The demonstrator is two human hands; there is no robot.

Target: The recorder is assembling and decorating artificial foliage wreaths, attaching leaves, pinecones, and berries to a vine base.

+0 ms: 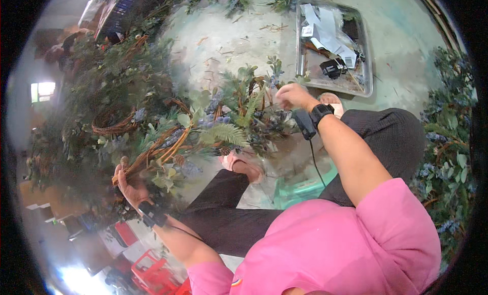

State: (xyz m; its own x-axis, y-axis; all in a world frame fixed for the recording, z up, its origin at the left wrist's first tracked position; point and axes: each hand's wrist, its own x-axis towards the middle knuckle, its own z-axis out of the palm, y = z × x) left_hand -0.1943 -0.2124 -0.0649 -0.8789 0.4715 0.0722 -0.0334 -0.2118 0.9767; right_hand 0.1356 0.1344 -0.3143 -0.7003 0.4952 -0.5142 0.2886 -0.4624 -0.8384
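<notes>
My left hand [133, 185] is closed round the bare twig end of a wreath [157, 151] made of twisted brown vines. The wreath carries fern leaves, eucalyptus-like leaves, blue berries and small pine cones, and it is tilted in front of my knees. Beside the leafy far right end of the wreath is my right hand [296, 96], its fingers curled together. Whatever those fingers may hold is too small to make out. A black device on a cable [305, 124] sits at my right wrist, and another band [152, 213] is on my left wrist.
A clear plastic bin [365, 84] with paper labels and scraps stands at the far right. Piled greenery [91, 91] fills the left, with more foliage [447, 157] at the right edge. A green stool [305, 185] is below me; a red stool [152, 274] stands lower left. Clippings litter the floor.
</notes>
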